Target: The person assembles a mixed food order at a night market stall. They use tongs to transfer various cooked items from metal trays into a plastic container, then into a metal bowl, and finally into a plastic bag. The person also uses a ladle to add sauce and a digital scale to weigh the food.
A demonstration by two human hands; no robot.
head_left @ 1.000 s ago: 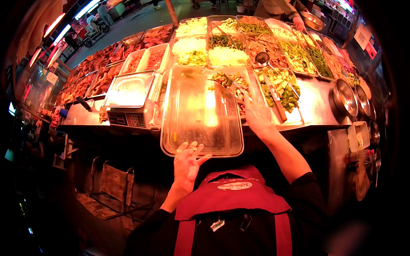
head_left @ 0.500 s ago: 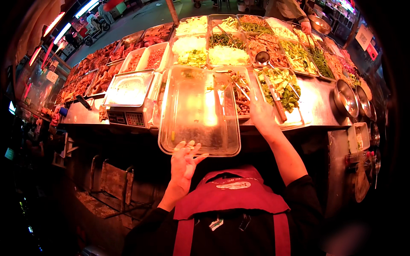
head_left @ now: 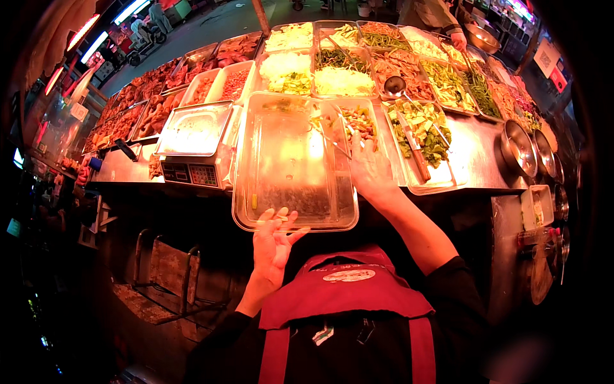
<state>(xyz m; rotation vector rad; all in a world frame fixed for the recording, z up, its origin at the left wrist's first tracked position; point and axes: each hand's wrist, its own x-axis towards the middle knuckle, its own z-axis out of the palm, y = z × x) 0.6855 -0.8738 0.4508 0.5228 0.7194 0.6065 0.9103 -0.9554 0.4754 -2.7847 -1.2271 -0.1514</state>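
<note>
A large clear plastic tray tilts toward me at the front of the counter, nearly bare but for a few scraps. At its near rim, my left hand is closed on the edge, fingers showing by the wall. My right hand grips metal tongs, whose tips reach over the tray's far right part, by some small food pieces. Just beyond that hand, a tray of chopped mixed food stands partly covered by the clear tray. Right of it lies a tray of cut leafy greens.
A scale with a metal pan stands left of the clear tray. Food-filled trays cover the counter behind. Metal bowls hang at the right edge. Another person's hand is at the far right. A knife lies across the greens.
My right hand and the tongs have moved left and nearer, from the chopped-food tray over the clear tray's right side. The clear tray has shifted slightly left and away with my left hand.
</note>
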